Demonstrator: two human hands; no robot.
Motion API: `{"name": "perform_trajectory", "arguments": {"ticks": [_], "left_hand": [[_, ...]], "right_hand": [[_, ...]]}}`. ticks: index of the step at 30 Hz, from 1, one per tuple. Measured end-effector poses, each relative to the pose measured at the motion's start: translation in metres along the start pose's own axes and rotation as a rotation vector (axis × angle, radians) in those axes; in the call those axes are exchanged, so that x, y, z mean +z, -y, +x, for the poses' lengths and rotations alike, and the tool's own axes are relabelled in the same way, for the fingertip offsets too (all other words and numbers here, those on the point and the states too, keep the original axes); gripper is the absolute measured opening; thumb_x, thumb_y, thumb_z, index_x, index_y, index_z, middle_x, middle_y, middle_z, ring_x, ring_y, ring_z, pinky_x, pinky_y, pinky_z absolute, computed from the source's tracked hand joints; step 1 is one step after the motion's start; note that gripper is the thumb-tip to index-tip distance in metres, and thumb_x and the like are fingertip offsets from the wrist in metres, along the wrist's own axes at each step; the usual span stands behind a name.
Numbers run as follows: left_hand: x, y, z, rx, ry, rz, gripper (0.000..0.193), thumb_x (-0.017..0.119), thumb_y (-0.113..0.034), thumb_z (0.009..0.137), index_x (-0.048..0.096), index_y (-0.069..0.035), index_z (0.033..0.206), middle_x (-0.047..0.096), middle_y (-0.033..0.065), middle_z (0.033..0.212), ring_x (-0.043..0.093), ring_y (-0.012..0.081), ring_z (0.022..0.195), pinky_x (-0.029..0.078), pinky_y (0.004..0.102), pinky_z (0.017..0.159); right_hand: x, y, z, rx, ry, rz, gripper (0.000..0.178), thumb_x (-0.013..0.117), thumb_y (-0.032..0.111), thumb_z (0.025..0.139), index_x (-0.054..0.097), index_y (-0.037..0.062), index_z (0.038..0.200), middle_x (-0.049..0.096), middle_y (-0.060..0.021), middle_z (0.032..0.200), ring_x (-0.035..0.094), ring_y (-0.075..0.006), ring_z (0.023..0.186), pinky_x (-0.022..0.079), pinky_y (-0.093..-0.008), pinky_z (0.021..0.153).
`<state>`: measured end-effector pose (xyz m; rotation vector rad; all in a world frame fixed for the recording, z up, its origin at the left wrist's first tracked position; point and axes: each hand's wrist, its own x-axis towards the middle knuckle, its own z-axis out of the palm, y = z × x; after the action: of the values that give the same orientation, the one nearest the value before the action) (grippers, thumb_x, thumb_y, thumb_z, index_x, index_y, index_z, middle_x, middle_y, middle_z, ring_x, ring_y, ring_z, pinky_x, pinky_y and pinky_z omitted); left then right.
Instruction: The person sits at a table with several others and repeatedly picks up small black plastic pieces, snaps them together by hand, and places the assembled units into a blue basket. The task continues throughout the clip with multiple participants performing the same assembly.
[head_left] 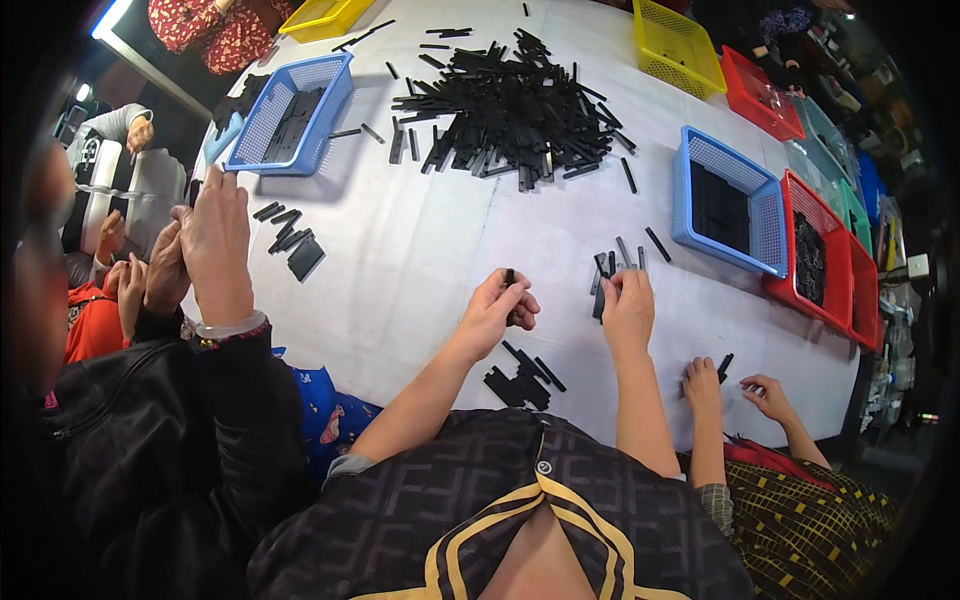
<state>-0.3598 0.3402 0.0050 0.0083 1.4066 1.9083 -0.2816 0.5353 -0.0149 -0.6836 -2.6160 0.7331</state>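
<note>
My left hand [500, 308] is closed around a small black strip [511, 277], whose end shows above the thumb. The rest of it is hidden by the fingers. My right hand [628, 308] reaches to a loose cluster of black strips [599, 272], fingers drawn together at its edge. Whether a strip is pinched there is hidden. Below my left hand, near my body, lies a small group of black pieces [518, 385], some side by side. Farther off on the white table [430, 235] rises a big heap of similar black strips [520, 115].
A blue basket [330, 105] stands at far left, another blue basket [776, 215] at right, both holding black pieces. Red baskets [825, 300] and a yellow basket [680, 50] line the right side. Co-workers' hands [222, 240] work at left, others [705, 385] at right.
</note>
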Motion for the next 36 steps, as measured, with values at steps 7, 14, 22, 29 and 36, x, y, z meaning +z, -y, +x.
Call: {"name": "perform_trajectory", "arguments": {"ticks": [7,14,22,29,36], "left_hand": [[0.026,-0.016,0.010,0.245,0.059,0.579,0.019,0.060,-0.021,0.086,0.058,-0.002,0.082,0.047,-0.0033,0.060,0.036,0.0025,0.055,0.029,0.0202,0.048],[0.029,-0.019,0.004,0.077,-0.067,0.430,0.026,0.057,-0.021,0.087,0.058,0.000,0.073,0.047,-0.0005,0.050,0.038,0.0035,0.046,0.030,0.0214,0.043],[0.026,-0.017,-0.004,0.167,-0.034,0.374,0.029,0.056,-0.023,0.088,0.058,-0.001,0.069,0.051,0.0008,0.051,0.042,0.0053,0.045,0.032,0.0205,0.043],[0.029,-0.026,-0.007,0.052,-0.070,0.232,0.031,0.054,-0.025,0.088,0.058,-0.002,0.067,0.051,0.0017,0.050,0.041,0.0040,0.042,0.029,0.0182,0.040],[0.027,-0.025,-0.011,0.084,-0.033,0.271,0.031,0.056,-0.025,0.087,0.058,-0.003,0.067,0.051,0.0020,0.049,0.041,0.0045,0.042,0.030,0.0188,0.040]], "right_hand": [[-0.039,0.065,-0.030,-0.130,0.156,0.184,0.014,0.060,0.010,0.079,0.048,0.0035,0.079,0.054,-0.0133,0.067,0.052,-0.0349,0.064,0.039,-0.0423,0.058],[-0.041,0.069,-0.036,-0.126,0.193,0.315,0.015,0.060,0.008,0.078,0.047,0.0022,0.077,0.053,-0.0137,0.066,0.052,-0.0342,0.063,0.039,-0.0412,0.057],[-0.043,0.068,-0.039,-0.019,0.253,0.443,0.014,0.059,0.008,0.081,0.047,0.0011,0.078,0.053,-0.0119,0.060,0.054,-0.0283,0.055,0.040,-0.0350,0.051],[-0.042,0.067,-0.043,0.032,0.272,0.577,0.011,0.057,0.006,0.083,0.048,0.0007,0.078,0.055,-0.0097,0.060,0.054,-0.0207,0.053,0.040,-0.0299,0.051],[-0.044,0.069,-0.046,0.046,0.281,0.571,0.012,0.057,0.006,0.082,0.048,0.0005,0.078,0.054,-0.0092,0.061,0.054,-0.0191,0.054,0.041,-0.0289,0.052]]}}
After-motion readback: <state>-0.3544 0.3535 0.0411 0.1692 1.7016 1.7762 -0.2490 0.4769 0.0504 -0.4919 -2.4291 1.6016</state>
